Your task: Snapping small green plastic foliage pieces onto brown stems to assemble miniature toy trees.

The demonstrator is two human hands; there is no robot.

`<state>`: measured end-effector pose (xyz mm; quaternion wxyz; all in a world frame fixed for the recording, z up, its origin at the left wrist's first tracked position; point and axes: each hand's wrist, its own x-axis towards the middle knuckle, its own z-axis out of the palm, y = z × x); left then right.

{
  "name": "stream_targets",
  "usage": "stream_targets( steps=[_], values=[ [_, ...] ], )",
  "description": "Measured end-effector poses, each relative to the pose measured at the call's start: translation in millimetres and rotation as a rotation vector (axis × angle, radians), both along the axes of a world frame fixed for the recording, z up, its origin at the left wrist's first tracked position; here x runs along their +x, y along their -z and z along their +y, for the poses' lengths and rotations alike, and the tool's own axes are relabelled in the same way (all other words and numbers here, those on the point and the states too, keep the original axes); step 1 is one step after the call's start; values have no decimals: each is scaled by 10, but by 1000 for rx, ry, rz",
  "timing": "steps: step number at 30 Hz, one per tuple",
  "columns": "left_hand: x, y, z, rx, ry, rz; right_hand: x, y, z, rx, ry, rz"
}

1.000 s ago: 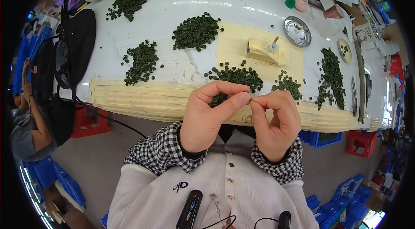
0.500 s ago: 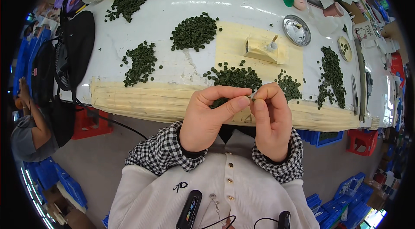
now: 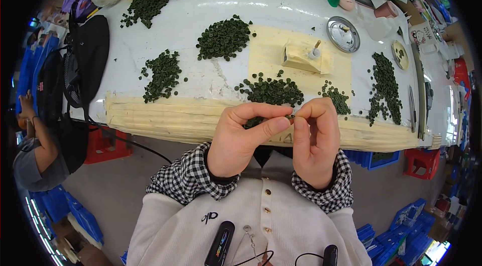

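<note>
My left hand (image 3: 240, 135) and my right hand (image 3: 318, 140) meet over the taped front edge of the table. Thumb and forefinger of each are pinched together around a tiny dark green piece (image 3: 289, 116), mostly covered by the fingertips. Just beyond them lies a pile of small dark green round pieces (image 3: 271, 90), partly hidden by my left fingers. A smaller, flatter green pile (image 3: 337, 100) sits beyond my right hand. Behind these stands a tape-wrapped block (image 3: 304, 59) with a short upright stick on top.
More green piles lie to the left (image 3: 163, 75), at the centre back (image 3: 223, 38) and on the right (image 3: 385, 85). A round metal dish (image 3: 344, 34) is at the back right. Tweezers (image 3: 412, 108) rest near the right edge. A black bag (image 3: 90, 55) hangs at the left; another person (image 3: 37, 150) sits beyond.
My hands stay almost in place, still pinching. The right fingertips have shifted slightly, and the view has moved a little.
</note>
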<state>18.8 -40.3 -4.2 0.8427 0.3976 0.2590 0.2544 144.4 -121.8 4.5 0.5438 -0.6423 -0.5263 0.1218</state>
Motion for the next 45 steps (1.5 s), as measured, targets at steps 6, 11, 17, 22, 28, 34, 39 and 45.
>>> stream_targets(
  steps=[6, 11, 17, 22, 28, 34, 39, 45],
  values=[
    [-36, -44, 43, -249, 100, -72, -29, 11, 19, 57, 49, -168],
    [-47, 12, 26, -380, 130, -140, 42, 13, 30, 159, 15, -394],
    [-34, -57, 10, -343, 98, -82, 66, -8, 20, 157, -11, -353],
    [4, -64, -18, -16, -36, -18, 25, -71, 0, 49, -26, -173],
    [2, 40, 11, 359, -80, -34, -19, -60, -19, 10, -8, -14],
    [-8, 46, 16, 425, -106, -30, -55, -53, -27, 50, 30, 34],
    [-12, 29, 38, 384, -76, -25, -57, -92, -32, 51, 44, 26],
    [-29, -65, 55, -80, 59, -39, -4, -106, -36, 80, 38, -86]
  ],
)
